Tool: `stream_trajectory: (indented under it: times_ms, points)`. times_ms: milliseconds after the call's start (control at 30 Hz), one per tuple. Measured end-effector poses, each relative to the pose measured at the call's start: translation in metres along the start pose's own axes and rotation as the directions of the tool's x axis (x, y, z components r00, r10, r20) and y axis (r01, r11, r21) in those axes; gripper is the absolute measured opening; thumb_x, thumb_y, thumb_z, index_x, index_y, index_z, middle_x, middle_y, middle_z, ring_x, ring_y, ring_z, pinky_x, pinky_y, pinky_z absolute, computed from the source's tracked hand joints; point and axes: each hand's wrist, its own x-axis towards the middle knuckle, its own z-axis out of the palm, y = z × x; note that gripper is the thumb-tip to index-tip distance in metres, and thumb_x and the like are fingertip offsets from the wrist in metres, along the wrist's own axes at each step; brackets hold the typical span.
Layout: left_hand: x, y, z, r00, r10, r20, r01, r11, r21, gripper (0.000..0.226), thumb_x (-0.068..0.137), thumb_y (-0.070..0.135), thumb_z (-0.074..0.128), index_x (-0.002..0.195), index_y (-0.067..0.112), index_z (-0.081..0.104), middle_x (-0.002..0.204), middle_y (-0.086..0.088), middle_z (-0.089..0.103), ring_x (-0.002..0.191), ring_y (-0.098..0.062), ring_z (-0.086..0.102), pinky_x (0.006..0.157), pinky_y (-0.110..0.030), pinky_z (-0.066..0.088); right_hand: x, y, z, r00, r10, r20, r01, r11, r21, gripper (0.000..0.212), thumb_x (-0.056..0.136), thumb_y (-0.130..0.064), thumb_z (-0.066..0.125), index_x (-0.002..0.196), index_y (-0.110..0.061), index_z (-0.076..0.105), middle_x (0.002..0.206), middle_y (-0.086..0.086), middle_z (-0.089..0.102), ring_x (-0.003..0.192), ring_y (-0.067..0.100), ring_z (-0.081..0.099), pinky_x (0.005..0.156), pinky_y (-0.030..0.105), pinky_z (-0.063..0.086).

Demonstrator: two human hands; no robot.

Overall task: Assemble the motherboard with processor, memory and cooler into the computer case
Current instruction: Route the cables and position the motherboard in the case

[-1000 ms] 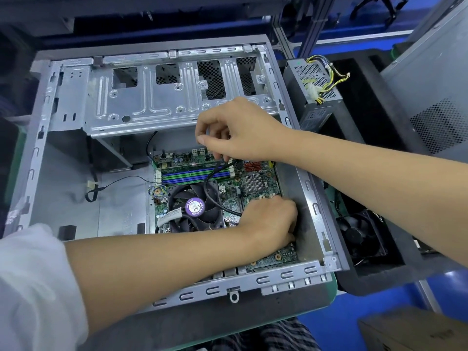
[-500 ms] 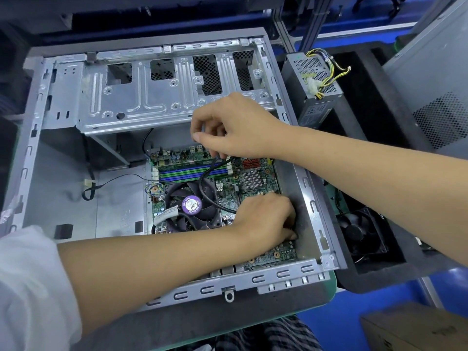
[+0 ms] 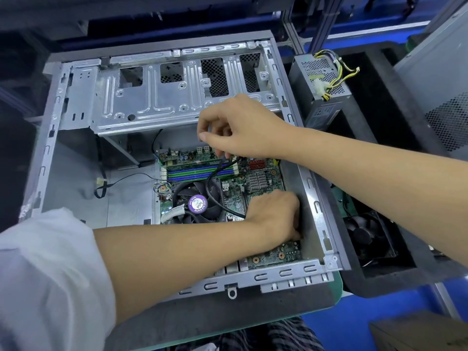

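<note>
Little has moved since the earlier frames: both hands are kept where they were, and only the view has drifted slightly, so the case sits a touch lower in the frame. At centre, the right hand (image 3: 249,130) is pinched on a thin black cable (image 3: 213,178), which is looped down over the black round cooler fan with a purple label (image 3: 197,202). Below it, the left hand (image 3: 274,215) is curled with its fingers pressed down at the right edge of the green motherboard (image 3: 272,254); whether anything is gripped by it cannot be told. A white sleeve (image 3: 48,277) is seen at lower left. The motherboard is laid flat inside the open grey metal computer case (image 3: 141,97), with blue and green memory slots (image 3: 200,172) just above the fan. To the upper right of the case, a grey power supply with yellow and black wires (image 3: 320,79) is stood in a black foam tray (image 3: 385,279), and a black case fan (image 3: 366,235) is lodged lower in that tray.
</note>
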Motion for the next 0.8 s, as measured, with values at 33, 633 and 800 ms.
stream_trajectory:
  times_ms: [33, 633, 800]
  points:
    - [0.0006, 0.0007, -0.0005, 1.0, -0.005, -0.002, 0.005, 1.0, -0.002, 0.025, 0.071, 0.028, 0.08, 0.07, 0.021, 0.056, 0.094, -0.002, 0.067, 0.085, -0.024, 0.062, 0.058, -0.026, 0.034, 0.0, 0.0002, -0.0003, 1.0, -0.001, -0.001, 0.001, 1.0, 0.002, 0.013, 0.09, -0.019, 0.053, 0.085, -0.017, 0.065, 0.059, -0.008, 0.068, 0.049, 0.0, 0.063, 0.055, 0.009, 0.045]
    - [-0.0014, 0.0072, -0.0026, 0.998, -0.062, 0.001, 0.062, 0.998, 0.016, 0.026, 0.074, 0.022, 0.075, 0.098, 0.016, 0.065, 0.098, -0.004, 0.068, 0.089, -0.027, 0.064, 0.064, -0.03, 0.046, 0.0007, 0.0009, -0.0004, 1.0, -0.019, 0.017, 0.019, 1.0, 0.019, 0.013, 0.09, -0.019, 0.053, 0.084, -0.018, 0.065, 0.06, -0.009, 0.068, 0.053, 0.005, 0.065, 0.061, 0.023, 0.054]
    - [0.0005, 0.0052, -0.0042, 0.988, -0.145, 0.048, 0.147, 0.988, -0.052, 0.03, 0.067, 0.03, 0.085, 0.088, 0.013, 0.07, 0.093, -0.003, 0.071, 0.084, -0.024, 0.067, 0.07, -0.031, 0.054, 0.0002, -0.0008, -0.0003, 0.999, -0.026, 0.018, 0.026, 1.0, -0.011, 0.01, 0.09, -0.019, 0.055, 0.084, -0.02, 0.063, 0.061, -0.009, 0.068, 0.055, 0.005, 0.067, 0.066, 0.033, 0.056]
